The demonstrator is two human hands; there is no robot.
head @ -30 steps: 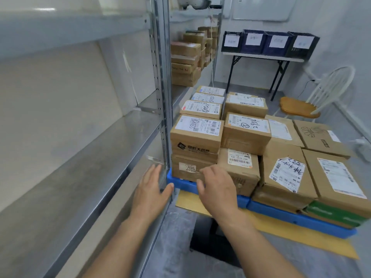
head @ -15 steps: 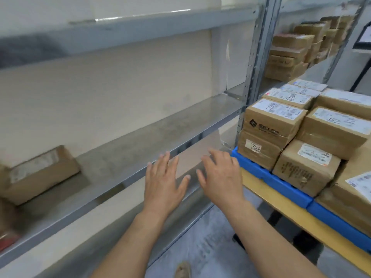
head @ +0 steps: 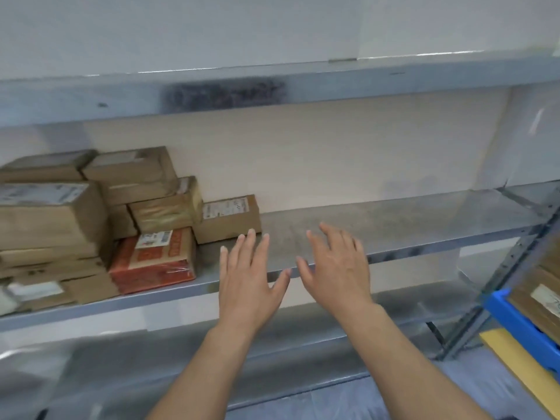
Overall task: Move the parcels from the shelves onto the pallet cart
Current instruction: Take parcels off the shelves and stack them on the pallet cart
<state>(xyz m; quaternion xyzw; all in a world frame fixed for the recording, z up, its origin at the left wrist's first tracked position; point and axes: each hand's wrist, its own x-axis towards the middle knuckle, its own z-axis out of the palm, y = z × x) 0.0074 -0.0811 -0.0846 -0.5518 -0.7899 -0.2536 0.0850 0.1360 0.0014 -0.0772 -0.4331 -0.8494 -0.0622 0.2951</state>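
Hands: left hand and right hand are side by side, backs up, over the front edge of the shelf and a little apart from each other.
Grip: wide on both hands, with fingers straight and spread, holding nothing.
Cart: blue plastic pallet sits on a flat yellow cart deck beside the shelf's right end; only corners of the brown boxes on it show.
Shelf: grey metal shelf board has all its parcels gathered toward its left end.
Nearest parcel: red-orange printed cardboard box under glossy clear tape lies flat at the front edge, left of the left hand and apart from it.
Next parcel: small flat brown cardboard box with a white label lies behind it, nearer the back edge. The left fingertips are at its front right corner; whether they touch cannot be told.
Stack: taped brown cardboard boxes are piled two and three high at the left end, one of them tilted.
Handling: these are probably light, stiff boxes that keep their shape under a squeeze. The taped faces look slick, so a one-sided pinch could slip.
Hold: probably one palm on each short end of the small brown box, or thumbs on top with fingers under its front edge. It lies free of the pile, so lifting it should disturb nothing.
Risk: pulling from the stack first could bring down the tilted box.
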